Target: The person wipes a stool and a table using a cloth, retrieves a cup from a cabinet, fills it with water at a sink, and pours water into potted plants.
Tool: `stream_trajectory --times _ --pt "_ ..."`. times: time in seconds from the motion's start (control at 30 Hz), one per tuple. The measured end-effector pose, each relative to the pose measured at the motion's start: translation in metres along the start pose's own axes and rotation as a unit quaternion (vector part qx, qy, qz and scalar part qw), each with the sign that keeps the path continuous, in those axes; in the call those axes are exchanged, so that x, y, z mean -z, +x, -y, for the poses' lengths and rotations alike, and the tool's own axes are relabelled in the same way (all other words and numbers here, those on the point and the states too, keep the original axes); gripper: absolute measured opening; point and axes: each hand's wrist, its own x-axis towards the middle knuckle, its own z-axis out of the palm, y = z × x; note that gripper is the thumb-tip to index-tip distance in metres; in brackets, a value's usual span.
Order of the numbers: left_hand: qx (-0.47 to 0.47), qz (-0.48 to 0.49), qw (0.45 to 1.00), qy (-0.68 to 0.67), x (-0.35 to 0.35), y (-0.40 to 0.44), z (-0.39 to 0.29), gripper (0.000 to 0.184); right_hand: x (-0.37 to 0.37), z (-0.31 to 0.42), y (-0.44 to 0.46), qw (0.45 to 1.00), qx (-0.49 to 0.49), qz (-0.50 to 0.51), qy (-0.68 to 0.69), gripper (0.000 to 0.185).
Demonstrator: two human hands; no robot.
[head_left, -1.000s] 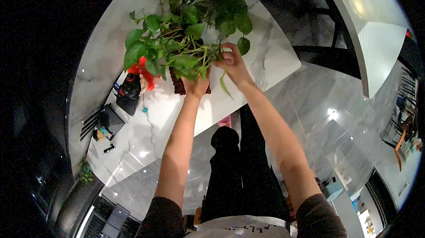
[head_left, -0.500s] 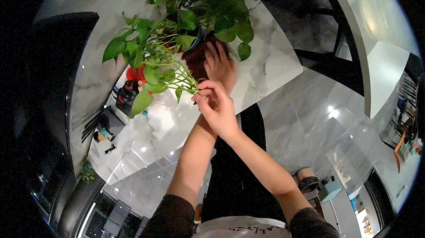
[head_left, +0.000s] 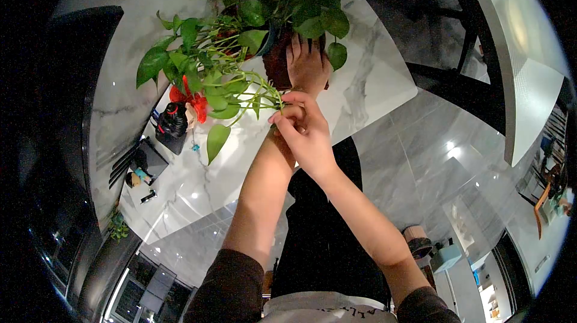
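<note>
My left hand (head_left: 308,69) lies on a dark reddish-brown piece (head_left: 276,69), which may be a cloth, with its fingers spread. Crossing over my left wrist, my right hand (head_left: 306,127) pinches the lower ends of several green plant stems (head_left: 259,87). The leafy plant (head_left: 252,12) spreads over the white marbled table (head_left: 354,91); part of a dark pot (head_left: 268,39) shows beneath its leaves. One long leaf (head_left: 217,142) hangs left of my right hand.
On the table's left side are a red item (head_left: 196,101), a black figure (head_left: 172,119), a small blue piece (head_left: 195,147) and a small doll (head_left: 133,179). A white curved panel (head_left: 511,82) rises at the right, beside a black chair frame (head_left: 448,85).
My left hand has moved from under the leaves rightward onto the brown piece. My right hand has come down and left with the stems, crossing my left arm. Stems and leaves have swung lower.
</note>
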Motion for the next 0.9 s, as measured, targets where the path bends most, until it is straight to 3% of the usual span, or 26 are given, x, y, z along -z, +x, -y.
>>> stream_trajectory --times 0.17,0.23,0.37,0.5,0.53,0.57,0.6,0.63,0.67,0.7,0.73,0.8,0.83,0.9 --pt "-0.018 0.043 0.999 -0.003 0.004 -0.006 0.002 0.046 0.004 -0.001 0.003 1.000 0.008 0.005 0.029 0.027" --pt "-0.111 -0.018 0.993 -0.038 0.004 -0.015 0.006 0.045 0.008 0.002 0.004 1.000 -0.004 0.025 -0.002 0.026" --pt "-0.162 0.100 0.982 -0.020 0.008 -0.040 0.016 0.048 0.015 -0.004 0.010 0.999 -0.013 0.035 0.010 0.024" --pt "-0.144 0.090 0.985 0.022 0.008 -0.060 0.015 0.049 0.031 -0.019 0.031 0.998 0.009 0.023 0.050 0.019" --pt "-0.049 0.054 0.950 -0.303 -0.003 -0.063 0.012 0.049 0.035 -0.019 0.036 1.000 0.015 0.014 -0.020 0.017" --pt "0.000 -0.026 0.799 -0.601 -0.004 -0.061 0.006 0.048 0.041 -0.021 0.042 0.996 0.022 0.005 -0.090 0.016" --pt "-0.052 0.004 0.917 -0.396 0.002 -0.064 0.014 0.047 0.048 -0.029 0.049 0.992 -0.004 0.003 -0.122 0.018" --pt "-0.102 0.035 0.980 -0.167 0.008 -0.065 0.017 0.046 0.052 -0.032 0.054 0.992 -0.005 0.004 -0.123 0.018" --pt "-0.087 -0.045 0.961 -0.258 0.012 -0.065 0.013 0.040 0.057 -0.036 0.057 0.989 0.009 -0.011 -0.148 0.020" --pt "-0.086 -0.045 0.961 -0.258 0.014 -0.068 0.009 0.040 0.061 -0.039 0.059 0.984 0.023 -0.025 -0.174 0.023" --pt "0.020 -0.038 0.941 -0.336 0.013 -0.073 0.008 0.037 0.059 -0.035 0.058 0.984 0.023 -0.025 -0.175 0.023" --pt "-0.008 -0.084 0.964 -0.253 0.011 -0.078 0.012 0.030 0.056 -0.026 0.054 0.955 0.031 -0.230 -0.184 0.025" --pt "-0.009 -0.084 0.964 -0.252 0.013 -0.079 0.014 0.030 0.057 -0.025 0.055 0.955 0.031 -0.231 -0.183 0.025" --pt "-0.023 -0.086 0.967 -0.238 0.020 -0.087 0.014 0.029 0.058 -0.025 0.057 0.955 -0.240 -0.174 0.020 0.029"
